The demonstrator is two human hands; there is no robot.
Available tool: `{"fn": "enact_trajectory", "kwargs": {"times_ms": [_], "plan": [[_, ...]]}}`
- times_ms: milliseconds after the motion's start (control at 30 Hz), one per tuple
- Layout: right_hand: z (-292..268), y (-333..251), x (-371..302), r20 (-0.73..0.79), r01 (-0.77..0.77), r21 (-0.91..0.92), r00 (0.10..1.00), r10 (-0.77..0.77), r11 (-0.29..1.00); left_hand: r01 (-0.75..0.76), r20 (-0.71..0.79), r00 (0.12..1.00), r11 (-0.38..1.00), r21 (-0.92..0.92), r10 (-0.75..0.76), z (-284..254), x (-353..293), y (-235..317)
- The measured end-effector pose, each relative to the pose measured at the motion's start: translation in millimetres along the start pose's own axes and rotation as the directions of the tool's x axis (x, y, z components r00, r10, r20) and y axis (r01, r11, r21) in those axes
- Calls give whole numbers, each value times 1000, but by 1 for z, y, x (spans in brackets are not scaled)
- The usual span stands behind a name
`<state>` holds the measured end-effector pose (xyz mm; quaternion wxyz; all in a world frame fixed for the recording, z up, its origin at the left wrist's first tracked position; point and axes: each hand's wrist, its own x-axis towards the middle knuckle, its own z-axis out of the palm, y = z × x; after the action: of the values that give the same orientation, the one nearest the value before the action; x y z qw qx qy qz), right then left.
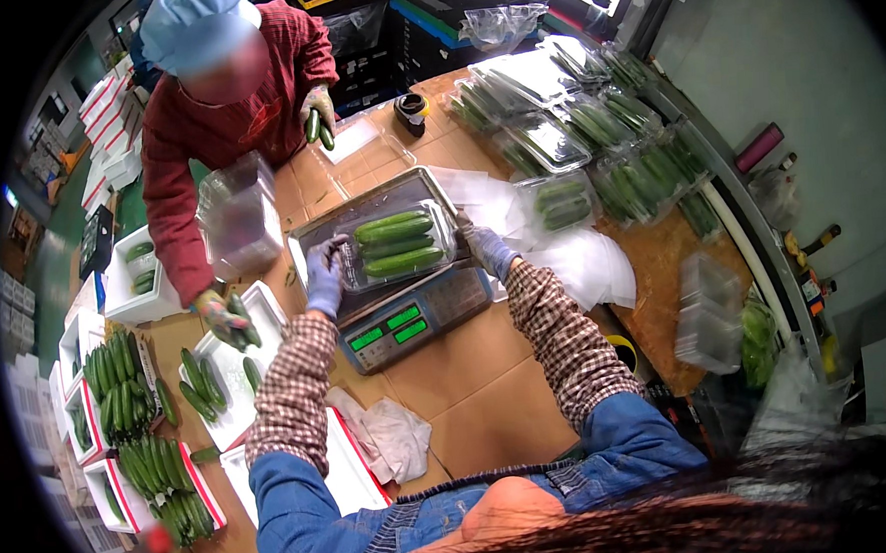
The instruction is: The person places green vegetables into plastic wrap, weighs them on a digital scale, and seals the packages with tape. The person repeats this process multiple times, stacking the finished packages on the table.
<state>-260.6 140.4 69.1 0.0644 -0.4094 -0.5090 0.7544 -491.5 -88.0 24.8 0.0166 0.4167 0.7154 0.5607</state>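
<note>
Head view: the clear tray (448,248) lies on the metal pan (413,188) of the scale (425,315), which stands on the cardboard-covered surface (478,375). Cucumbers (397,246) lie side by side in the tray. The gloved left hand (325,278) is at the tray's left edge. Its fingers are bent and close together; whether they pinch the rim cannot be told. The gloved right hand (489,248) is at the right side of the pan, just beside the tray. The back of the hand faces the camera, hiding most of the fingers; their grip cannot be told. The pan covers the upper part of the scale body; the readouts are too small to read reliably. Across the surface, a co-worker (238,97) holds cucumbers in both hands. At right, glare on the packed trays (546,141) obscures part of their contents. The left forearm partly covers a white foam box (349,482).
</note>
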Motion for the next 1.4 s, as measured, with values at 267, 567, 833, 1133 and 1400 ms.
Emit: {"fn": "enact_trajectory", "kwargs": {"times_ms": [267, 567, 833, 1133, 1400], "plan": [[-5, 47, 41, -221, 191, -655, 877, -427, 731, 744, 285, 655, 663, -85, -700, -9, -40, 49], [-4, 89, -146, 74, 121, 493, 981, -180, 862, 608, 315, 772, 494, -621, -553, -20, -137, 120], [-70, 225, -226, -31, 15, 343, 1000, -4, 939, 675, 397, 632, 222, -703, -665, 20, -303, 150], [-119, 262, -254, -208, 43, -78, 976, -58, 996, 43, 310, 946, 986, 163, -93, 27, -310, 207], [-134, 239, -264, -383, 252, -524, 783, -489, 814, -631, 792, 598, 681, 371, 123, 131, -318, 220]]}}
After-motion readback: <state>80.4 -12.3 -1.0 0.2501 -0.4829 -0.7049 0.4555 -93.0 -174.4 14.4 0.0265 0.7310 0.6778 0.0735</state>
